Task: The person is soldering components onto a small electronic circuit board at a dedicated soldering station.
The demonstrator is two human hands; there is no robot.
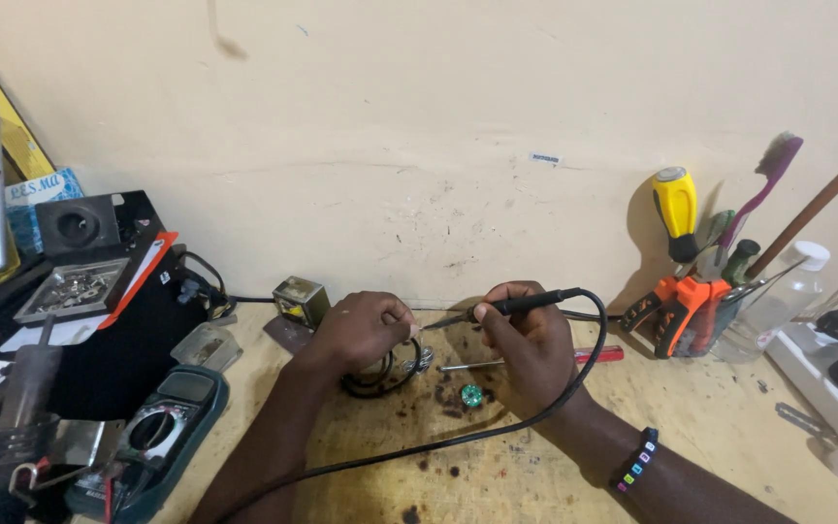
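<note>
The soldering iron (pixel 516 306) lies gripped in the closed right hand (pixel 526 344), its tip aimed left at the left hand (pixel 366 330), whose fingers pinch something small above coiled black wire (pixel 380 374) on the wooden bench (pixel 535 466). A small green round part (pixel 471 395) sits just below.

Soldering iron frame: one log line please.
right hand: holds soldering iron | left hand: pinches wire | tip at left fingers | green part on bench

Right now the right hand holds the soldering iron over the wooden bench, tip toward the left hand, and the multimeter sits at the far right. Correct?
Not quite. The head view shows the multimeter at the near left, not the far right. The right hand does hold the soldering iron over the wooden bench, tip toward the left hand.
</note>
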